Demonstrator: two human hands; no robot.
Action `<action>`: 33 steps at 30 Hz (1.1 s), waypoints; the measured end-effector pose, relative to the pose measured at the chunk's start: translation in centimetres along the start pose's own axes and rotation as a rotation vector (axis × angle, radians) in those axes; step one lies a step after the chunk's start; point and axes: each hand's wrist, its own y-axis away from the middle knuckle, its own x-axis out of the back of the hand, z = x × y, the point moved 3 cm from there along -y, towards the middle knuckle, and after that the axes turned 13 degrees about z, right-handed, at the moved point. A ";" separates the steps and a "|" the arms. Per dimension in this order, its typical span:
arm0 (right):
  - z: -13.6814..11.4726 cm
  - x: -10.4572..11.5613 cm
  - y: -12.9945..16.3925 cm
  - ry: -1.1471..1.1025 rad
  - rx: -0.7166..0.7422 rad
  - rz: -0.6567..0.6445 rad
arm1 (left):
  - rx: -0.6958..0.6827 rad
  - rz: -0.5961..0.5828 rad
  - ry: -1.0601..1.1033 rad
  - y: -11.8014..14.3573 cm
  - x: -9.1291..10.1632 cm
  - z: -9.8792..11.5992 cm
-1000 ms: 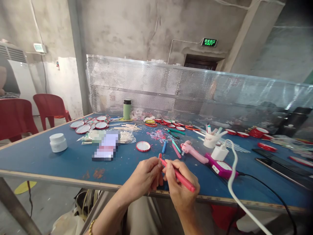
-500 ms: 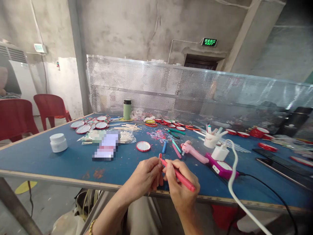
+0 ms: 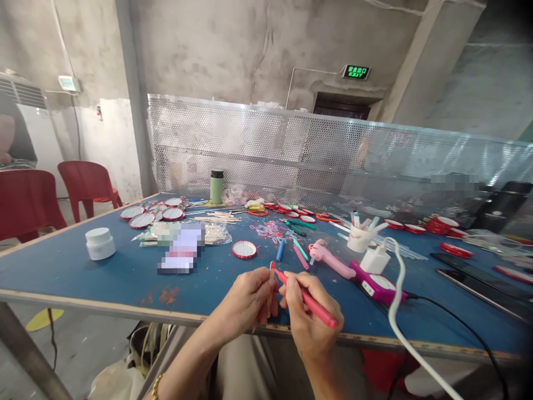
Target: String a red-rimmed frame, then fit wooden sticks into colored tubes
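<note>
My right hand (image 3: pixel 310 319) grips a red pen (image 3: pixel 316 308) like a writing tool, tip pointing up and left. My left hand (image 3: pixel 247 300) pinches a small red-edged piece (image 3: pixel 273 266) against the pen's tip; most of that piece is hidden by my fingers. Both hands hover over the near edge of the blue table (image 3: pixel 125 272). A red-rimmed round disc (image 3: pixel 244 249) lies on the table just beyond them.
A pink glue gun (image 3: pixel 328 256), a white charger with a thick cable (image 3: pixel 393 311), a magenta device (image 3: pixel 375 286), a cup of pens (image 3: pixel 358 238), a white jar (image 3: pixel 100 243), a green bottle (image 3: pixel 216 186), several red discs (image 3: pixel 141 219) and sticks. A perforated metal screen (image 3: pixel 291 150) closes the far side. Red chairs (image 3: pixel 85 180) stand at left.
My right hand and the pen have shifted slightly down and right; the left hand holds almost still.
</note>
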 end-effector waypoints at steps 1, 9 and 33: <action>0.0 0.0 0.0 -0.002 0.001 0.002 | -0.004 0.000 0.002 0.0 0.0 0.0; -0.5 -0.1 -0.3 0.010 0.018 -0.020 | -0.004 -0.001 -0.004 0.0 0.1 -0.1; -0.6 0.1 -0.3 0.049 -0.018 0.012 | 0.007 -0.001 -0.012 -0.1 0.1 -0.1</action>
